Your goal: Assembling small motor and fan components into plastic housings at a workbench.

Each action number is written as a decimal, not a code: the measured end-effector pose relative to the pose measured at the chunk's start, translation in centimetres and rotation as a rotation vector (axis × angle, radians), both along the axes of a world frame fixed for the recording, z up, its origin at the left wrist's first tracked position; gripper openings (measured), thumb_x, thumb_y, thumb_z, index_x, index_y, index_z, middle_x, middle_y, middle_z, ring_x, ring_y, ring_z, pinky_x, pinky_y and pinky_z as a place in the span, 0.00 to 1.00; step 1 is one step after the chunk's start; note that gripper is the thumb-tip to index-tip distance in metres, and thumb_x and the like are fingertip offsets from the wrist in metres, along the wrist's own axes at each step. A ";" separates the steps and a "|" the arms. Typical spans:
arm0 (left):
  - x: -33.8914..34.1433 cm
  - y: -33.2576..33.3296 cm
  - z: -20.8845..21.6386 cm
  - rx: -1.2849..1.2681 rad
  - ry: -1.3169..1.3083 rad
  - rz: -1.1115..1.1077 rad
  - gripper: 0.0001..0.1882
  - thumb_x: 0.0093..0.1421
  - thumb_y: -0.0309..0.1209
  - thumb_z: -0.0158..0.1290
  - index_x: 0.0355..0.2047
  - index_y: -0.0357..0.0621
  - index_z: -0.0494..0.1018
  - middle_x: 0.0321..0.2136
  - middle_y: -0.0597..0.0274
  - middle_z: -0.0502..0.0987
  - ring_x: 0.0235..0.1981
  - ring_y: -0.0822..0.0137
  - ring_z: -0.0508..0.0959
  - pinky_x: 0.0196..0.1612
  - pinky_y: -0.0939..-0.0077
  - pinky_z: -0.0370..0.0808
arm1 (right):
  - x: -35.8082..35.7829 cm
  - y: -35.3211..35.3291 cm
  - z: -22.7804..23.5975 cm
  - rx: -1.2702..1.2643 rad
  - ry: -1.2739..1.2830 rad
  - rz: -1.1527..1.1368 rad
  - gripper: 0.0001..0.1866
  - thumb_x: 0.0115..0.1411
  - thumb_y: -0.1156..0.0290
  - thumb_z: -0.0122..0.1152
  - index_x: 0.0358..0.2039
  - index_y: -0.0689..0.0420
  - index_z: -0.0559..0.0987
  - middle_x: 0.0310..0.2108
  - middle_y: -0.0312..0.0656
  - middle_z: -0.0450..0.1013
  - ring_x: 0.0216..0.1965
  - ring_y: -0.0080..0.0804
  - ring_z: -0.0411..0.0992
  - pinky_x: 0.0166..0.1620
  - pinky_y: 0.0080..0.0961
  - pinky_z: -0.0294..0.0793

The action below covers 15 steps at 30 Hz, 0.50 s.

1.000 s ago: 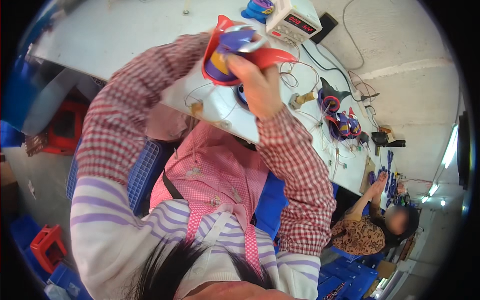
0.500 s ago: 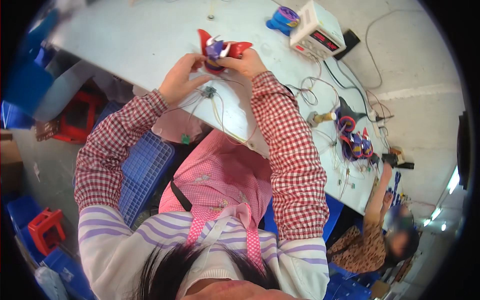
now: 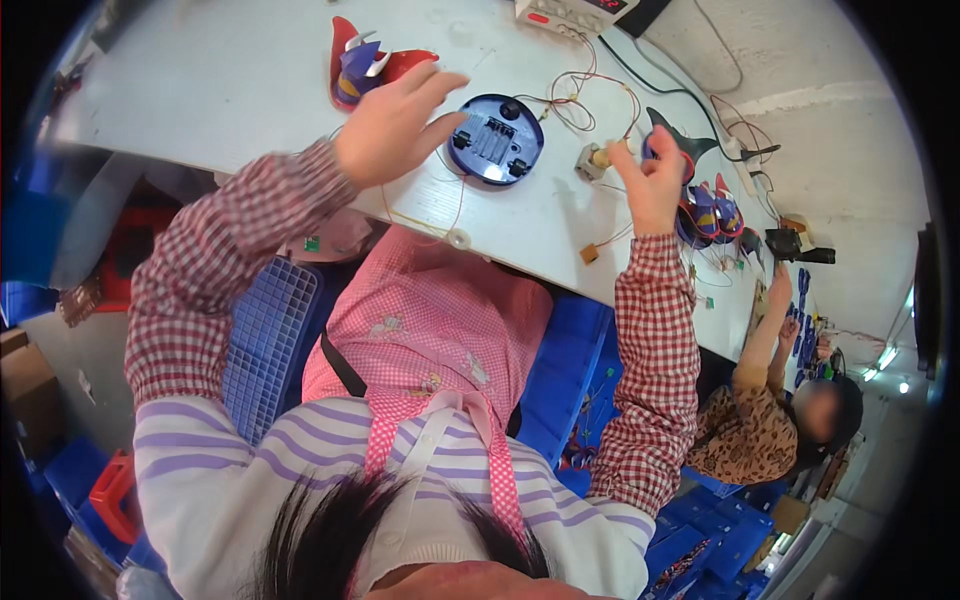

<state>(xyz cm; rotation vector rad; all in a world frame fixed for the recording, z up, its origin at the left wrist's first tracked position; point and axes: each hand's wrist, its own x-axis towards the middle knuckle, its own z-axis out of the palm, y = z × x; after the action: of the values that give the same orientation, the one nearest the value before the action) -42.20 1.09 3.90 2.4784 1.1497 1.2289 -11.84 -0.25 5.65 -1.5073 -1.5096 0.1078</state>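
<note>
Worktable (image 3: 230, 90): white surface. The toy figure (image 3: 358, 75) is on its left part, beyond the left hand. It has a purple body with a yellow patch, white horn-like points, two spread red wings and a red lower rim.

Left hand (image 3: 390, 130): raised, fingers extended, thumb apart, holding nothing. Its fingertips overlap the right wing in view; contact cannot be determined.

Round base (image 3: 496, 140): dark blue, on the table just right of the left thumb. The visible face has a ribbed centre panel, one round black part near the far rim and two smaller black parts near the close rim.

White instrument box (image 3: 560, 12): at the far edge, partly cut off by the frame. Thin wires (image 3: 575, 112) loop across the table between the box and the metal fitting (image 3: 590, 162), a block with a brass-coloured cylinder.

Right hand (image 3: 655, 190): thumb and forefinger spread. The thumb overlaps the cylinder's end; contact cannot be determined.

Black-finned toy (image 3: 685, 138): behind the right hand, partly hidden. Purple toys (image 3: 712, 215): grouped to its right.

Co-worker (image 3: 750, 430): far right, patterned top, arms toward the table.
</note>
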 end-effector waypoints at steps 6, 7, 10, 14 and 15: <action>4.1 4.4 -2.9 -0.315 0.426 0.159 0.16 0.57 0.36 0.49 0.41 0.38 0.70 0.33 0.51 0.76 0.33 0.55 0.78 0.32 0.69 0.74 | 0.2 0.8 1.0 -0.532 0.354 0.111 0.15 0.50 0.69 0.66 0.35 0.65 0.75 0.26 0.39 0.72 0.25 0.24 0.67 0.31 0.16 0.68; 4.1 4.2 -3.3 -0.371 0.385 0.152 0.15 0.57 0.35 0.49 0.41 0.38 0.70 0.31 0.50 0.77 0.31 0.54 0.78 0.31 0.68 0.74 | -0.4 0.6 1.5 -0.477 0.450 0.179 0.14 0.51 0.70 0.66 0.35 0.65 0.76 0.24 0.38 0.72 0.24 0.24 0.68 0.31 0.16 0.68; 4.1 3.4 -4.2 -0.490 0.297 0.142 0.15 0.55 0.35 0.48 0.40 0.38 0.70 0.28 0.49 0.78 0.27 0.52 0.78 0.29 0.66 0.74 | -3.1 -0.5 2.8 -0.383 0.603 0.392 0.11 0.51 0.73 0.65 0.33 0.63 0.76 0.23 0.37 0.72 0.23 0.23 0.68 0.29 0.16 0.69; 5.1 1.7 -4.9 -0.391 0.088 0.097 0.15 0.52 0.32 0.47 0.39 0.38 0.70 0.20 0.51 0.77 0.21 0.50 0.76 0.27 0.64 0.73 | -6.2 -1.5 -0.8 -0.073 -0.009 0.542 0.09 0.53 0.77 0.62 0.35 0.63 0.75 0.29 0.37 0.70 0.23 0.21 0.67 0.26 0.15 0.69; 5.0 1.7 -5.0 -0.395 0.085 0.101 0.15 0.52 0.32 0.47 0.39 0.38 0.70 0.20 0.51 0.77 0.21 0.50 0.76 0.27 0.64 0.73 | -6.5 -1.4 -1.2 -0.078 -0.011 0.547 0.09 0.53 0.77 0.62 0.35 0.63 0.75 0.29 0.37 0.70 0.23 0.21 0.67 0.26 0.15 0.69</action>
<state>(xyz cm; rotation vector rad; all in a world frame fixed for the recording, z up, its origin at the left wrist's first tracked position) -37.16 2.76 -1.06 2.2152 1.3979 0.8232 -18.38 -1.65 4.47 -1.1168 -1.9096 0.4830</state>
